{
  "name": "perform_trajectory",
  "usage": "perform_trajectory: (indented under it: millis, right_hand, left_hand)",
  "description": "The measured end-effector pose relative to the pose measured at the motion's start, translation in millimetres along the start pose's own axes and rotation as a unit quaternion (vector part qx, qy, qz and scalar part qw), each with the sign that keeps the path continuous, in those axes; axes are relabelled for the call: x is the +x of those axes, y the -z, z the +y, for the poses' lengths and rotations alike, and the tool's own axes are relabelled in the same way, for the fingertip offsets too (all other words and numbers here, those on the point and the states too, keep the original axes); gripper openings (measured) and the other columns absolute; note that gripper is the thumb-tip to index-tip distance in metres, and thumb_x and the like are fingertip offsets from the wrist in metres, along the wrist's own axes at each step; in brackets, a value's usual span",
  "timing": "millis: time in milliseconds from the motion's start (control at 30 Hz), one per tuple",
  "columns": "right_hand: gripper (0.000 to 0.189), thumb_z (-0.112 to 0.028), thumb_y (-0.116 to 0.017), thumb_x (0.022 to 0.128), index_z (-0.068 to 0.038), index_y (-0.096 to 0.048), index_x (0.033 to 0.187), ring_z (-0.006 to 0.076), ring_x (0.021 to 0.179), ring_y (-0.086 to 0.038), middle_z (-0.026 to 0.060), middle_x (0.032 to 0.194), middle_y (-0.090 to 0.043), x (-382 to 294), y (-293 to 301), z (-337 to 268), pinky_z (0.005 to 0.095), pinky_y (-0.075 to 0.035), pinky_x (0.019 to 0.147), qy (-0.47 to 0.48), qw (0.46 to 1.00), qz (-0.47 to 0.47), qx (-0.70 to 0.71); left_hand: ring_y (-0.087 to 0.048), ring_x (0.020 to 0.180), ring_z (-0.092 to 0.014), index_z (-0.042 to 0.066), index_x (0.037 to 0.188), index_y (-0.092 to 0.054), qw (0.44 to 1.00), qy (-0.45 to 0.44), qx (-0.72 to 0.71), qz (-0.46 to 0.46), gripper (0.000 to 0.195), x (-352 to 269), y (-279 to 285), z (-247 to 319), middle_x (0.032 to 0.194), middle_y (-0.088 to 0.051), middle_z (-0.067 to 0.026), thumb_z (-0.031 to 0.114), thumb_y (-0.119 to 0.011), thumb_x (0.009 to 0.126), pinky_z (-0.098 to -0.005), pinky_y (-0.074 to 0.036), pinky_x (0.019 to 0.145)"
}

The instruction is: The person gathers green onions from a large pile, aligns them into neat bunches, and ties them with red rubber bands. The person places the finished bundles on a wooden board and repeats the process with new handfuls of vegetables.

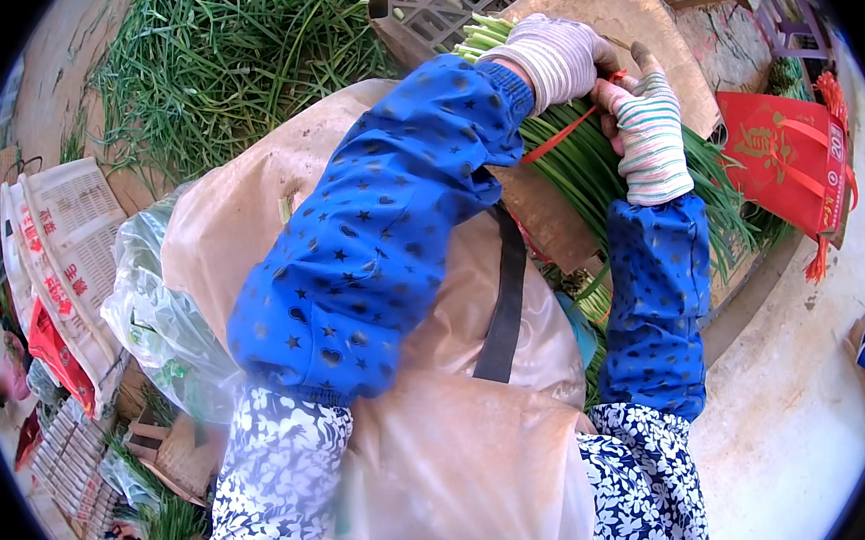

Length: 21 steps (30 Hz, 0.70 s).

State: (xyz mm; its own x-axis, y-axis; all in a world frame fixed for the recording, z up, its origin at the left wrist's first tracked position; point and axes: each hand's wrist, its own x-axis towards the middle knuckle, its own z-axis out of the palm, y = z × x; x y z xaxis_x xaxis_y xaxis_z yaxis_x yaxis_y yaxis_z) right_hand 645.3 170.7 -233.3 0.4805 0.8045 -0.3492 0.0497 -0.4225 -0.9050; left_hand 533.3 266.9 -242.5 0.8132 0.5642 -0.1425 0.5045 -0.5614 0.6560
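Note:
A bundle of long green leafy stalks [573, 177], probably garlic chives, lies across a brown board [647, 6]. Its pale cut ends [487, 34] point to the upper left and its leaf tips fan out to the lower right. Around it runs a red tie [560, 138]. My left hand [557, 58], in a striped knit glove, rests over the stalks near the cut ends, fingertips at the tie. Facing it, my right hand [644, 127], also gloved, pinches at the tie with its forefinger raised. Part of the tie is hidden by the fingers.
A heap of loose green stalks [239, 80] spreads at the upper left, beside a dark plastic crate [433, 10]. Right of the board sits a red bag [786, 159] bearing writing. A clear plastic bag [169, 318] and a pale printed carton [72, 220] stand at left.

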Motion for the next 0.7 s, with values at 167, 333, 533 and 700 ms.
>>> perform_trajectory:
  millis: [167,333,533,700]
  right_hand:
    - [0.083,0.002,-0.070,0.073,0.001,-0.025,0.143,0.0119,0.052,-0.053,0.0140,0.082,-0.063,-4,0,-6,0.0254,-0.039,0.041,0.004,0.997,0.012,-0.074]
    - [0.081,0.004,-0.068,0.072,0.002,-0.026,0.141,0.0133,0.060,-0.057,0.0121,0.083,-0.065,1,-10,-1,0.0253,-0.047,0.051,0.039,0.997,0.002,-0.070]
    - [0.073,-0.002,-0.068,0.076,0.002,-0.030,0.139,0.0128,0.070,-0.058,0.0075,0.086,-0.064,-48,-19,-7,0.0239,-0.046,0.061,0.199,0.970,0.087,-0.112]
    - [0.071,-0.003,-0.074,0.064,-0.001,-0.044,0.128,0.0357,0.110,-0.051,0.0178,0.117,-0.053,-107,-31,13,0.0432,-0.040,0.097,0.445,0.839,0.108,-0.293]
  left_hand:
    - [-0.063,0.099,-0.030,0.025,0.111,-0.067,0.999,-0.044,-0.007,-0.016,0.029,18,0,-5,0.103,-0.068,-0.0072,0.036,-0.054,0.087,-0.0374,-0.048,0.088]
    - [-0.064,0.075,-0.017,0.005,0.091,-0.072,0.980,0.065,-0.189,-0.018,0.031,13,3,-11,0.080,-0.070,-0.0087,0.032,-0.073,0.075,-0.0302,-0.051,0.073]
    - [-0.066,0.078,-0.029,0.002,0.088,-0.069,0.997,0.027,-0.073,0.011,0.029,17,-13,-19,0.082,-0.067,-0.0175,0.028,-0.063,0.075,-0.0357,-0.050,0.071]
    - [-0.060,0.079,-0.032,0.001,0.082,-0.064,0.975,-0.072,-0.081,0.193,0.018,-8,-5,-9,0.078,-0.061,-0.0154,0.019,-0.067,0.078,-0.0377,-0.048,0.069]
